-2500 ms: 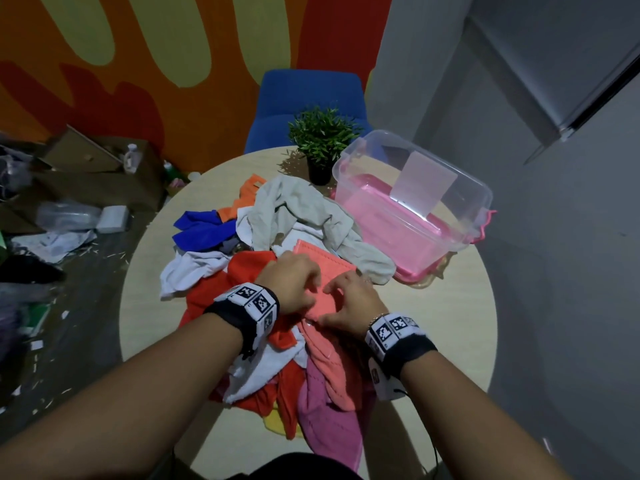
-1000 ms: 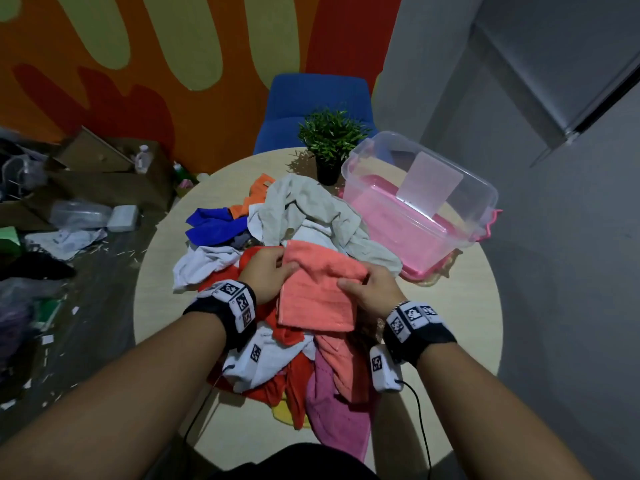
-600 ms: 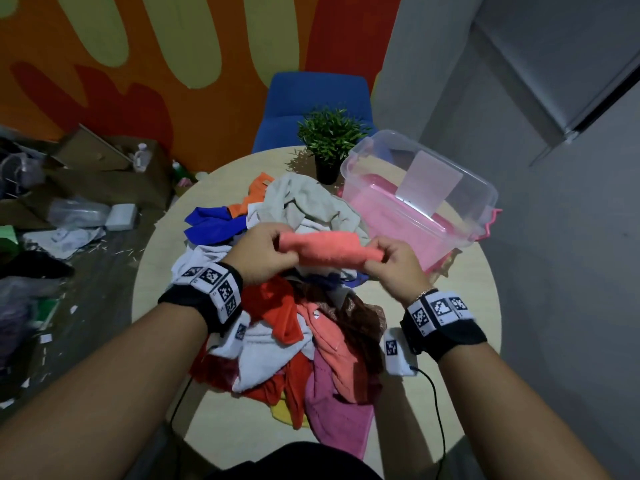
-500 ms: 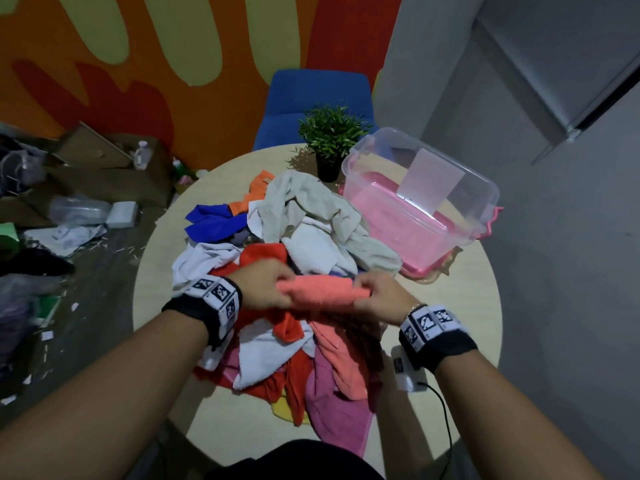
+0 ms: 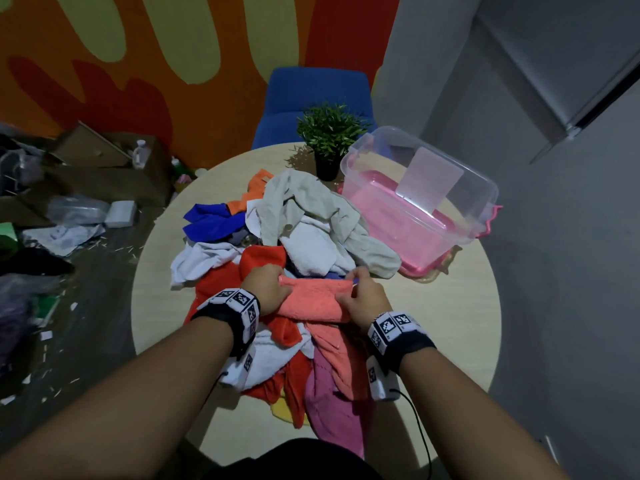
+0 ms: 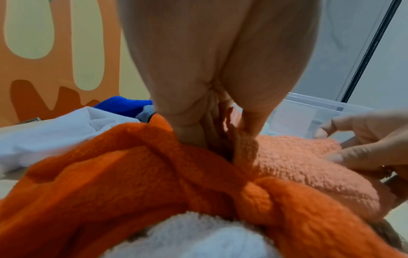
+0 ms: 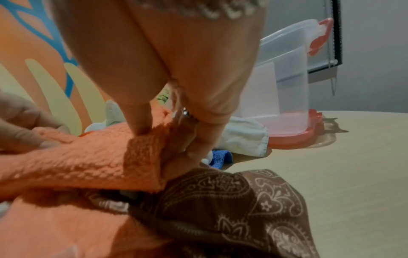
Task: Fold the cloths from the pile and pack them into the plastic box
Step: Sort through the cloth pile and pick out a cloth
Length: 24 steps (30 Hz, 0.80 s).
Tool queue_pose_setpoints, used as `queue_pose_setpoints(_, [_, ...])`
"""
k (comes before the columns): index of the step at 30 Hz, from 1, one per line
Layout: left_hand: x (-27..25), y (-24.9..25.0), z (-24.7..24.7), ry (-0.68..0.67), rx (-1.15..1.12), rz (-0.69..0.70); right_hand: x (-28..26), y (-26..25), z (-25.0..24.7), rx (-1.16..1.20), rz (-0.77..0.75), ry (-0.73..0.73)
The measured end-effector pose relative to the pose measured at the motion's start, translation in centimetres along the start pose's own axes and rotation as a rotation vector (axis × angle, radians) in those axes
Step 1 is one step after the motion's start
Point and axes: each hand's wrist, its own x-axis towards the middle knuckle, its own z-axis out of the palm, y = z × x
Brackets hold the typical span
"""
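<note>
Folded coral cloth (image 5: 313, 301): end edges are pinched by left hand (image 5: 266, 289) and right hand (image 5: 363, 299), atop pile (image 5: 277, 348). Plastic box (image 5: 415, 202): set near the surface (image 5: 450, 323) edge, bare wood between.

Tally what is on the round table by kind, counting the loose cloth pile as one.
Clear plastic box with pink base: 1
Small green potted plant: 1
Loose pile of mixed cloths: 1
Folded salmon terry cloth atop the pile: 1
Total: 4

Two hands (image 5: 266, 284) (image 5: 363, 299), one plastic box (image 5: 420, 202), one potted plant (image 5: 329, 136), one blue chair (image 5: 317, 90), one cloth pile (image 5: 287, 244).
</note>
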Motion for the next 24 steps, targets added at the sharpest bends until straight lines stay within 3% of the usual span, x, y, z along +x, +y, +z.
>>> queue_pose_setpoints(4, [0.0,0.4,0.4,0.028,0.023,0.024,-0.5,0.0,0.7,-0.202,-0.184,0.028])
queue_pose_setpoints(7, [-0.8,1.2,0.8,0.115,0.297,0.266,-1.2,-0.2,1.0,-0.459,-0.327,-0.052])
queue_pose_setpoints(9, [-1.6,1.6,1.4,0.016,0.435,0.409,-1.5,-0.3,1.2,-0.604,-0.339,-0.11])
queue_pose_setpoints(11, [-2.0,1.5,1.9,-0.09,0.527,0.429,-1.5,-0.2,1.5,-0.678,-0.345,-0.089])
queue_pose_setpoints(13, [-1.9,1.1,1.7,-0.071,0.545,0.413,-1.2,-0.1,1.1,-0.623,-0.354,-0.036])
queue_pose_setpoints(15, [-1.5,1.0,0.7,0.022,0.429,0.381,-0.8,-0.1,0.0,-0.415,-0.353,0.031])
queue_pose_setpoints(20, [-1.1,2.4,-2.6,0.165,-0.208,0.318,-0.5,-1.5,-4.3,0.293,-0.163,0.138])
queue_pose_setpoints(22, [-0.8,3.4,-3.1,0.124,-0.456,0.27,-0.2,-1.6,-5.5,0.406,-0.129,0.181])
queue_pose_setpoints(24, [-0.7,4.3,-3.1,-0.011,-0.743,0.213,-0.1,-1.7,-6.1,0.458,-0.099,0.218])
